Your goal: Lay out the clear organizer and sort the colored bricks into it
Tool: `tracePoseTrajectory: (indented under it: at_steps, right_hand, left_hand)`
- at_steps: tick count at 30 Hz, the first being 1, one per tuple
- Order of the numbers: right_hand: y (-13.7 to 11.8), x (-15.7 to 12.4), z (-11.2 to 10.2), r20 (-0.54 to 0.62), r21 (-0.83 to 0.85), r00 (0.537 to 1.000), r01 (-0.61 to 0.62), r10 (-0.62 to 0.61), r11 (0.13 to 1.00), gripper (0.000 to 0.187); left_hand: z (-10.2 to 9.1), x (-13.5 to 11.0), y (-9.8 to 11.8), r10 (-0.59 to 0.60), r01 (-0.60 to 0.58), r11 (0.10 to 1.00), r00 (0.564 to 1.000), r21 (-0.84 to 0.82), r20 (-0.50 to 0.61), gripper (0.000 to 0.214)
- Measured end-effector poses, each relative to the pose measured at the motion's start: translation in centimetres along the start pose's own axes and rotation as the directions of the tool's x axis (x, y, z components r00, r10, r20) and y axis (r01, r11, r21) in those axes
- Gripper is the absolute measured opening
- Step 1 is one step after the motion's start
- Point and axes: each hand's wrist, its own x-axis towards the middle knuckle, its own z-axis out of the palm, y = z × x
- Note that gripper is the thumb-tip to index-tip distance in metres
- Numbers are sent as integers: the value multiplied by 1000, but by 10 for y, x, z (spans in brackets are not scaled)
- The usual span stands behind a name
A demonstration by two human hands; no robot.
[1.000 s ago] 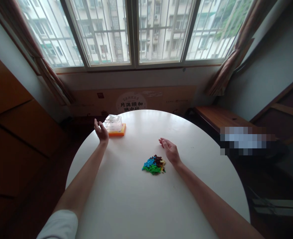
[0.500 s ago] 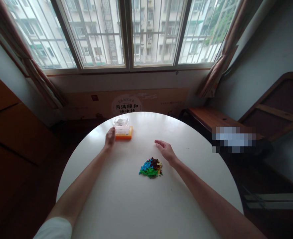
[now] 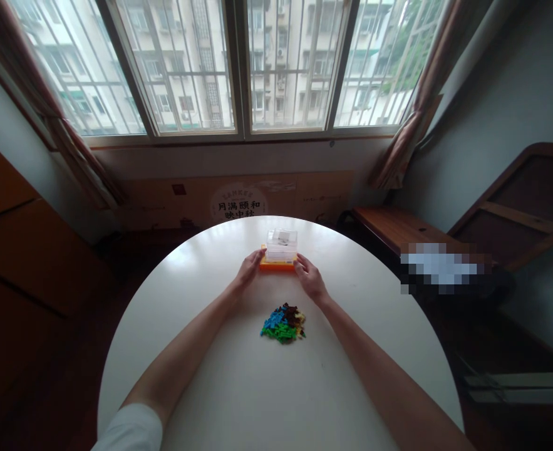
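An orange box (image 3: pixel 279 267) rests toward the far side of the round white table, with clear plastic cases (image 3: pixel 282 243) stacked on it. My left hand (image 3: pixel 250 267) grips the box's left end, fingers closed on its edge. At the opposite end my right hand (image 3: pixel 310 276) holds it the same way, fingertips against the corner. Nearer to me, between my forearms, lies a heap of small plastic building bricks (image 3: pixel 283 326) in blue, green, dark brown and pale yellow.
The white table (image 3: pixel 238 388) has a curved edge all round. A barred window (image 3: pixel 243 69) and a printed cardboard panel (image 3: pixel 163 203) are behind it. On the right stands a wooden bench (image 3: pixel 393 228) with a blurred-out patch beside it; a wooden cabinet (image 3: pixel 17 263) fills the left.
The orange box with its clear cases has slid right to the table's middle in my left hand. My right hand has closed on its right end. The brick heap stays put.
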Motion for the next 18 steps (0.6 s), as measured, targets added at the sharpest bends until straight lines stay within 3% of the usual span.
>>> tracePoseTrajectory:
  at_steps: [3, 8, 13, 18]
  right_hand:
    - [6, -1, -6, -149, -41, 989, -9, 3, 999, 61]
    - [13, 3, -18, -374, -109, 927, -36, -7, 993, 67]
    - [17, 8, -33, -438, -154, 897, -15, -55, 988, 68]
    - [16, 13, -43, -443, -204, 894, -30, -65, 978, 74]
  left_hand:
    - [8, -4, 4, 7, -9, 1000, 994, 21, 106, 61]
    - [30, -7, 14, 26, -39, 998, 967, 43, 254, 59]
    - [55, -2, 19, -14, -20, 992, 965, 128, 261, 61]
    - [63, 7, 12, 2, -27, 997, 953, 77, 302, 67]
